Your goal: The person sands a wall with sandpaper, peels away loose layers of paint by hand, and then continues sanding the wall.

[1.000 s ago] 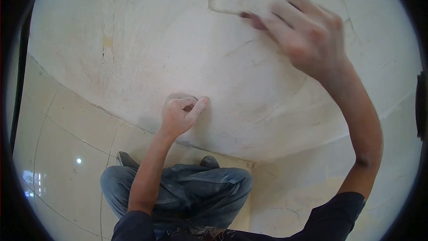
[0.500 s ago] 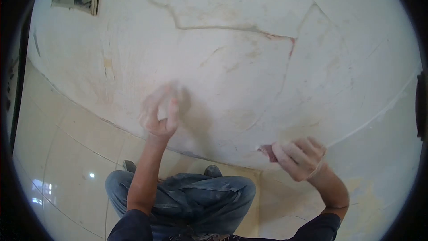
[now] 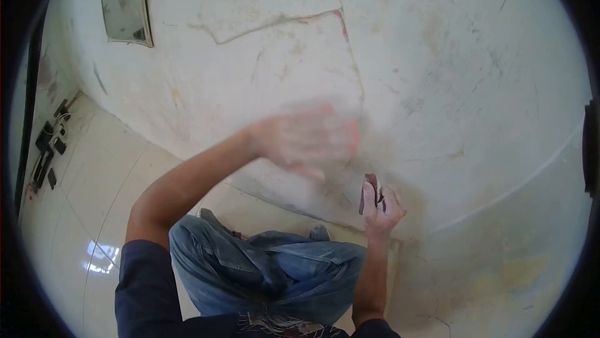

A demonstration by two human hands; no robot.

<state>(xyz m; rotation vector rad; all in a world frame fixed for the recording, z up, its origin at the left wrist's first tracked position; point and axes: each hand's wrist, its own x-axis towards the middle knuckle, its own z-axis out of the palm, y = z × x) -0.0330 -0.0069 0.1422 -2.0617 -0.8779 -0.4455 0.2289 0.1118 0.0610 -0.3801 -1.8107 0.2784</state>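
My right hand (image 3: pixel 384 212) is closed around a folded piece of reddish-brown sandpaper (image 3: pixel 370 184), whose edges stick up past the fingers. Whitish dust coats those fingers. My left hand (image 3: pixel 305 141) is smeared by motion across the lower part of the white wall (image 3: pixel 425 100), with its fingers stretched out flat and pointing right. Patchy filler marks and a long crack line (image 3: pixel 275 24) run over the plaster above it.
A framed rectangular panel (image 3: pixel 125 7) is set in the wall at upper left. Dark devices with cables (image 3: pixel 47 144) lie along the far left wall. Shiny floor tiles (image 3: pixel 125 182) spread at lower left, and my bent knees in jeans (image 3: pixel 269 263) are close below the hands.
My left hand has swept right across the wall and its fingers have straightened. My right hand has shifted left and turned upward, still gripping the sandpaper. The view has swung right.
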